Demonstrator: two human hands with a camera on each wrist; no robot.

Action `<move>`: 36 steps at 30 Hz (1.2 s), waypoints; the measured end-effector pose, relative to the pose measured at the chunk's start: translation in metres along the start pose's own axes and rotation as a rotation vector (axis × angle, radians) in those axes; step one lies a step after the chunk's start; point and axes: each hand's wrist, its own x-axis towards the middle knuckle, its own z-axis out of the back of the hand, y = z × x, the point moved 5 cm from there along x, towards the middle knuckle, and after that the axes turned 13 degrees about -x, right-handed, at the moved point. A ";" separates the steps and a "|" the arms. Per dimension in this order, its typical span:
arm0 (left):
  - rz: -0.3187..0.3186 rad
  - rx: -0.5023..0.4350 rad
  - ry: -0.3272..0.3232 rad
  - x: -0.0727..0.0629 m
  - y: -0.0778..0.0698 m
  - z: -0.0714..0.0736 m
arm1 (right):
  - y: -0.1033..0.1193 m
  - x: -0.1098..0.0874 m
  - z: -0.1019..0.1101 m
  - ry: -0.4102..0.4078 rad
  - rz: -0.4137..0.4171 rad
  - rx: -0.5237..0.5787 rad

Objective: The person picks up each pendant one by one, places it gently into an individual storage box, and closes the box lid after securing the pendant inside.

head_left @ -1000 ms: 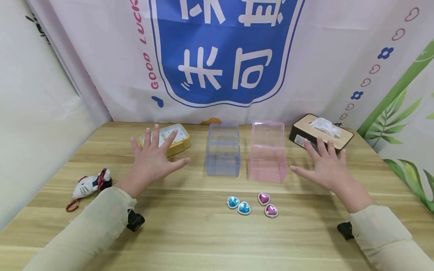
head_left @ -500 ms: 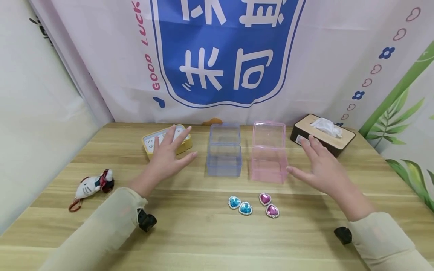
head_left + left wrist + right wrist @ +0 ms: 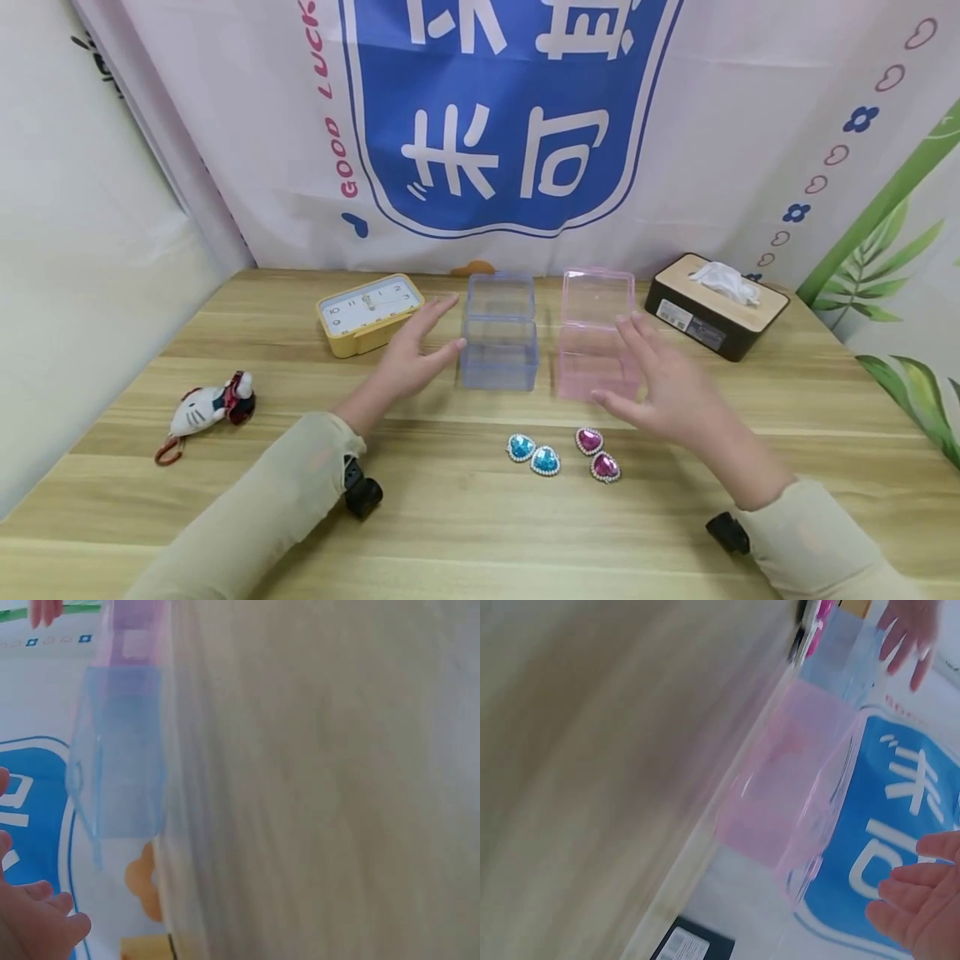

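My left hand has its fingers extended, with the fingertips right at the left side of a clear blue plastic box. My right hand is slightly blurred, its fingers stretched out and overlapping the clear pink plastic box in the head view. Both boxes have their lids raised at the back. Neither hand holds anything. On the table in front of the boxes lie two blue heart-shaped gems with pearly rims and two pink heart-shaped gems. The blue box also shows in the left wrist view.
A yellow alarm clock stands behind my left hand. At the back right is a tissue box. A white plush cat keychain lies at the left of the wooden table. A printed cloth hangs behind.
Both hands have moved inward, the left one rightward to the blue box and the right one leftward over the pink box. The gems and boxes stay in place.
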 end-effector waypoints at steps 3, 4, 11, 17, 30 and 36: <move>0.012 -0.063 0.003 0.004 0.003 -0.007 | 0.010 0.000 0.000 -0.018 0.027 0.007; 0.014 -0.079 0.004 0.005 0.004 -0.009 | 0.013 0.000 0.000 -0.023 0.035 0.011; 0.045 -0.204 0.011 0.010 0.008 -0.019 | 0.035 0.000 0.001 -0.055 0.064 0.067; 0.131 -0.295 0.018 0.010 0.016 -0.022 | 0.054 0.002 -0.003 -0.046 0.119 0.132; 0.178 -0.377 0.039 0.014 0.033 -0.026 | 0.078 0.003 -0.022 0.207 0.135 0.323; 0.174 -0.389 0.048 0.014 0.032 -0.029 | 0.086 0.006 -0.034 0.293 0.210 0.368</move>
